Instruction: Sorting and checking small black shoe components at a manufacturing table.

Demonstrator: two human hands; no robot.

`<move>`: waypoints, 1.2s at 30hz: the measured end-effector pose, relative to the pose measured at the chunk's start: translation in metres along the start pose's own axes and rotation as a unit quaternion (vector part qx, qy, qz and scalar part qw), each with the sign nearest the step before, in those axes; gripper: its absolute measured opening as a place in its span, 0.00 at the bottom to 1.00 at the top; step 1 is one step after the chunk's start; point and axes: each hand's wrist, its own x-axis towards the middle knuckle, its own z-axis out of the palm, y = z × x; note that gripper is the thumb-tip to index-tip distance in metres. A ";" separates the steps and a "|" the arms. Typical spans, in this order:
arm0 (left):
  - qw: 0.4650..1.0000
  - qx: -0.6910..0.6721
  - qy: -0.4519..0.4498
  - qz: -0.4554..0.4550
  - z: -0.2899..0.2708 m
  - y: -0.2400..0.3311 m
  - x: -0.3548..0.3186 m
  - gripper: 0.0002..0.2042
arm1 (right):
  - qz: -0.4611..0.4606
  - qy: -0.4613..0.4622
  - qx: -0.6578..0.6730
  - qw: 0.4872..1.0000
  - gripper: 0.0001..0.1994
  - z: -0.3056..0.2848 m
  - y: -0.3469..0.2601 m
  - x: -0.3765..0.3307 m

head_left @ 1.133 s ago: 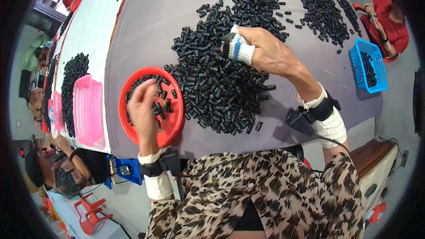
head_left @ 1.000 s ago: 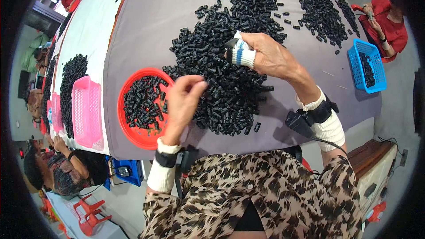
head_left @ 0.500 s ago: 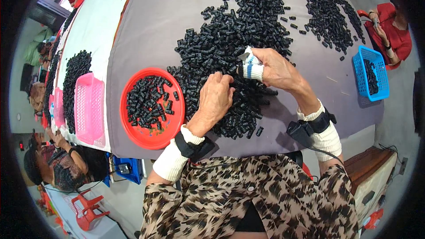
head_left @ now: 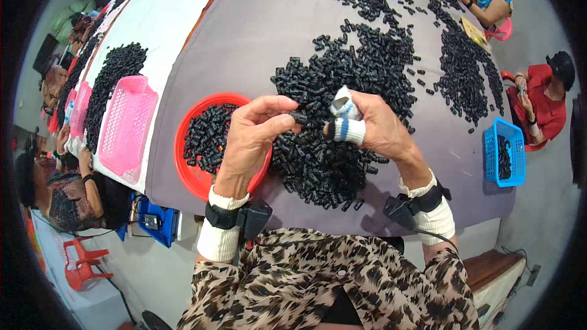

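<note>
A small black ribbed cylindrical part (head_left: 299, 118) is pinched between the thumb and fingertips of my left hand (head_left: 247, 140). My right hand (head_left: 386, 125) is closed just to the right of it, its thumb and forefinger wrapped in white knit covers (head_left: 350, 130) with blue stripes. Whatever the right fingers grip is hidden by the covers. Both hands hover over a big heap of similar black parts (head_left: 324, 174) on the grey tablecloth (head_left: 238, 30). Partly behind my left hand stands a round red basin (head_left: 181, 157) holding more black parts.
A blue basket (head_left: 518, 165) with some black parts stands at the right table edge. Pink baskets (head_left: 128, 128) and another black heap (head_left: 116, 73) lie on the white cloth at left. Co-workers sit around; one in red (head_left: 544, 107) is at right.
My left hand has risen from the heap and turned, now showing a black part in its pinch beside my right hand. The view has shifted, bringing another co-worker in at the upper right.
</note>
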 end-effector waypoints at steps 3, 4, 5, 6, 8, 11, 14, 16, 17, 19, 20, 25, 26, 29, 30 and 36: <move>0.999 -0.024 -0.031 0.029 0.003 0.011 -0.005 0.12 | -0.055 -0.020 0.033 0.998 0.12 0.013 -0.007 0.009; 0.998 -0.017 -0.039 0.055 0.005 0.014 -0.005 0.13 | -0.043 -0.028 0.081 0.995 0.12 0.017 -0.010 0.010; 0.997 -0.019 -0.042 0.060 0.007 0.016 -0.005 0.13 | -0.056 -0.027 0.079 0.995 0.11 0.019 -0.017 0.011; 0.997 -0.014 -0.044 0.064 0.008 0.019 -0.006 0.13 | -0.047 -0.032 0.068 0.996 0.11 0.019 -0.024 0.011; 0.999 -0.012 -0.030 0.042 0.010 0.022 -0.007 0.11 | -0.038 -0.035 0.053 0.997 0.11 0.018 -0.030 0.011; 0.992 -0.111 -0.047 0.022 0.012 0.015 -0.005 0.10 | -0.045 -0.026 0.038 0.998 0.11 0.021 -0.032 0.012; 0.984 -0.169 -0.055 0.011 0.015 0.006 -0.002 0.11 | -0.104 0.007 -0.003 0.995 0.12 0.022 -0.029 0.013; 0.981 -0.191 -0.029 -0.004 0.023 0.005 -0.001 0.12 | -0.090 0.026 -0.026 0.995 0.13 0.020 -0.033 0.012; 0.981 -0.191 -0.031 -0.007 0.023 0.004 0.001 0.12 | -0.089 0.029 -0.025 0.995 0.13 0.018 -0.035 0.011; 0.980 -0.198 -0.035 -0.007 0.023 0.004 0.003 0.12 | -0.093 0.021 -0.055 0.994 0.14 0.015 -0.037 0.013; 0.980 -0.196 -0.035 -0.009 0.024 0.005 0.003 0.12 | -0.094 0.023 -0.054 0.994 0.15 0.014 -0.034 0.014; 0.978 -0.198 -0.068 -0.013 0.026 0.004 0.006 0.12 | -0.117 0.004 -0.048 0.992 0.17 0.008 -0.028 0.016; 0.978 -0.197 -0.068 -0.017 0.026 0.003 0.006 0.12 | -0.123 0.002 -0.060 0.991 0.18 0.007 -0.026 0.016; 0.981 -0.176 -0.077 -0.017 0.026 0.002 0.008 0.12 | -0.092 -0.011 -0.087 0.992 0.19 0.003 -0.028 0.015; 0.983 -0.168 -0.072 -0.018 0.029 0.001 0.009 0.12 | -0.083 -0.010 -0.078 0.993 0.20 0.002 -0.026 0.013; 0.987 -0.142 -0.071 -0.019 0.032 0.003 0.011 0.11 | -0.077 -0.032 -0.145 0.986 0.19 -0.005 -0.023 0.015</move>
